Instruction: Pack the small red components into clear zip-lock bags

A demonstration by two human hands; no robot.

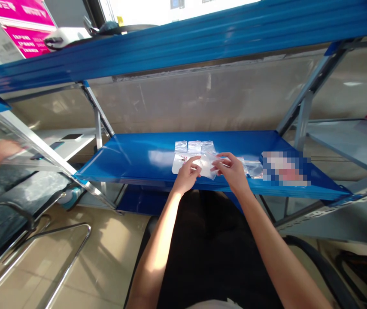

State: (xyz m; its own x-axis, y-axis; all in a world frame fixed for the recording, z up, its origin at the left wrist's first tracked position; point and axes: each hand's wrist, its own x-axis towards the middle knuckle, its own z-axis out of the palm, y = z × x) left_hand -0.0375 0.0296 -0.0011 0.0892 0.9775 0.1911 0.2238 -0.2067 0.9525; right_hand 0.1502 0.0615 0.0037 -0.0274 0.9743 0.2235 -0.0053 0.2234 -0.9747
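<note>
A clear plastic bag (207, 162) lies between my hands near the front of the blue shelf. My left hand (187, 172) is at its left side, fingers curled and closed on the film. My right hand (233, 168) pinches the bag's right edge. Under and beside my left fingers is a white card (178, 161) with a small dark reddish print. Behind it lie small clear bags (194, 146), side by side. More clear packets (253, 168) rest just right of my right hand. Whatever the bag contains, I cannot make out.
The blue shelf (131, 150) has metal uprights (303, 116) on both sides. A blue upper ledge (183, 47) crosses in front of me. A blurred-out item (284, 169) sits at the right. Another person's hand (7, 148) is at the far left, near phone-like slabs (71, 137).
</note>
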